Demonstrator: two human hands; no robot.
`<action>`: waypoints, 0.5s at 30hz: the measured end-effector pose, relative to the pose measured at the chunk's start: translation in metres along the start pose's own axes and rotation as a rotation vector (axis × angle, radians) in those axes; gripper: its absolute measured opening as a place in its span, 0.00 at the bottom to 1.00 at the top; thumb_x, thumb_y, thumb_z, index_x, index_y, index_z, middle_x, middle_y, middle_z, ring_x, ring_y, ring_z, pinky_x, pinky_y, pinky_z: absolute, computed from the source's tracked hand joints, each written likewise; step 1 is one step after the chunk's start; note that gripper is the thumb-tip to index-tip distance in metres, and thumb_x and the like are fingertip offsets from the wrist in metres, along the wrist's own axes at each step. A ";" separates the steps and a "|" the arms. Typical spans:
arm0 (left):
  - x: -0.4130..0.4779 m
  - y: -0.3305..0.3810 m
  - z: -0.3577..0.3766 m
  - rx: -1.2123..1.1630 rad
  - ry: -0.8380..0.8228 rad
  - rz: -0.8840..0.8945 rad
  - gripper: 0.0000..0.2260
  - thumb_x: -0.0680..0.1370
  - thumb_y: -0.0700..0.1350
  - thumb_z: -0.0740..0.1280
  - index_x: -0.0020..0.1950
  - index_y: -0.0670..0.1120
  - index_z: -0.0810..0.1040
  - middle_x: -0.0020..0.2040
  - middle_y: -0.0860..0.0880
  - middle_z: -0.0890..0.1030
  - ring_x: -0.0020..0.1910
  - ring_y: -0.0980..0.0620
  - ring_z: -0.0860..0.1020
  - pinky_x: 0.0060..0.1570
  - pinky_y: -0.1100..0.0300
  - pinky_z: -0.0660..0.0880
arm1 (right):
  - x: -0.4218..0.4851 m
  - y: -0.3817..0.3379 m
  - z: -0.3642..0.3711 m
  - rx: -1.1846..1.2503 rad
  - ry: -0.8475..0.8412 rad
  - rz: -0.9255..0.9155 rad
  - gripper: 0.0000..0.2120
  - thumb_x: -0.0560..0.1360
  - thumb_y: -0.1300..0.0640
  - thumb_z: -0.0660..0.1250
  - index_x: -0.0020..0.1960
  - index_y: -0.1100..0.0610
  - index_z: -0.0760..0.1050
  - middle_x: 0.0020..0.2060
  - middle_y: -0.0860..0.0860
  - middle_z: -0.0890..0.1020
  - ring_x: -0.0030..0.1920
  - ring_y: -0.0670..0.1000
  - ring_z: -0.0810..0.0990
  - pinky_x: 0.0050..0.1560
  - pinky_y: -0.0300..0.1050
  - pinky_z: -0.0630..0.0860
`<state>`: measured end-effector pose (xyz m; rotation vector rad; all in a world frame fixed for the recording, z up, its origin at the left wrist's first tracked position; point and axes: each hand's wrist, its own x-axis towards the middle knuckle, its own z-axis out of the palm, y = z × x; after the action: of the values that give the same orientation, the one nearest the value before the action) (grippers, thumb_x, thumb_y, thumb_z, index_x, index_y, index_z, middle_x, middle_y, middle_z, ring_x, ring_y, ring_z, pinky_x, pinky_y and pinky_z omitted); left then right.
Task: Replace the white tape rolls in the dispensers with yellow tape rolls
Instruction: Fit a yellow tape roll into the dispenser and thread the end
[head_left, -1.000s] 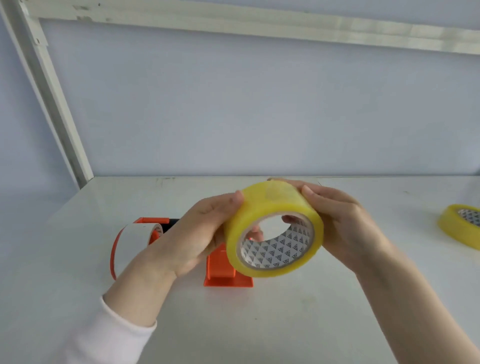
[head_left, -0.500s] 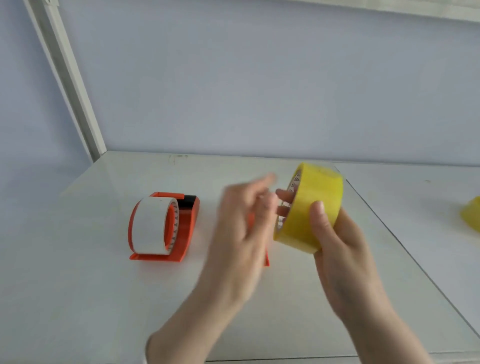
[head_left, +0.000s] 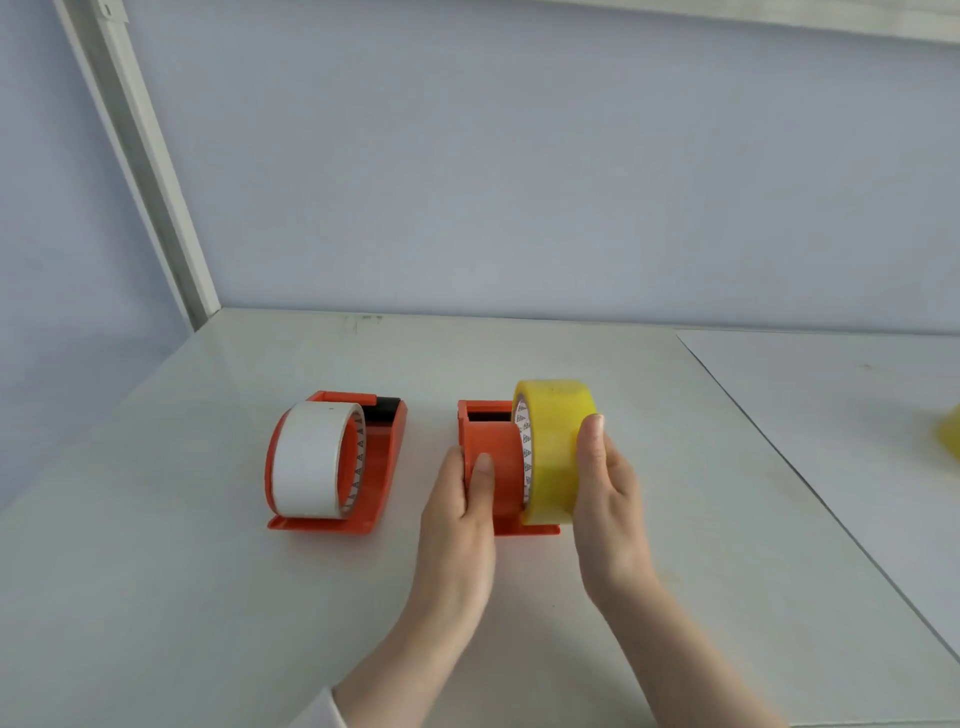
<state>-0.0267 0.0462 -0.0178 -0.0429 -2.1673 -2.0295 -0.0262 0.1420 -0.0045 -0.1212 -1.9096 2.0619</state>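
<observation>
The right hand (head_left: 605, 486) gripped the yellow roll (head_left: 553, 449); the left hand (head_left: 460, 512) clasped the empty dispenser (head_left: 493, 467). Misaligned, seemingly half-seated, the roll could jam.

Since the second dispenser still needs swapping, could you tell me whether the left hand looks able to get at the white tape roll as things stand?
Probably yes. The white tape roll stands exposed just beside the left hand, with bare table between, though that hand now grips the other dispenser.

- Left hand (head_left: 457, 525): bare, with a white sleeve cuff (head_left: 319, 709) visible at the forearm.
- Right hand (head_left: 605, 499): bare, forearm uncovered; short, unpainted nails.
</observation>
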 end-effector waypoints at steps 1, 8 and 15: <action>-0.001 0.001 0.003 -0.008 0.028 -0.004 0.11 0.80 0.47 0.55 0.51 0.42 0.73 0.42 0.50 0.78 0.41 0.56 0.78 0.39 0.74 0.71 | 0.000 0.001 0.002 -0.024 0.017 -0.001 0.27 0.73 0.38 0.52 0.38 0.60 0.74 0.33 0.52 0.76 0.36 0.50 0.74 0.39 0.43 0.72; 0.000 0.012 0.014 0.010 0.081 -0.057 0.15 0.81 0.48 0.53 0.57 0.39 0.70 0.51 0.44 0.78 0.57 0.43 0.77 0.55 0.56 0.73 | -0.004 0.006 0.000 -0.185 0.149 -0.076 0.20 0.80 0.51 0.51 0.29 0.53 0.62 0.21 0.42 0.66 0.25 0.43 0.63 0.26 0.34 0.61; 0.014 0.024 0.017 0.046 0.058 -0.156 0.18 0.81 0.50 0.52 0.66 0.40 0.67 0.62 0.40 0.77 0.62 0.43 0.75 0.64 0.45 0.70 | 0.000 0.000 0.003 -0.220 0.153 -0.067 0.21 0.80 0.51 0.51 0.29 0.53 0.60 0.17 0.42 0.66 0.22 0.42 0.62 0.23 0.32 0.60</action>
<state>-0.0389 0.0637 0.0073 0.1945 -2.2446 -2.0323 -0.0264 0.1393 -0.0042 -0.2556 -2.0100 1.7423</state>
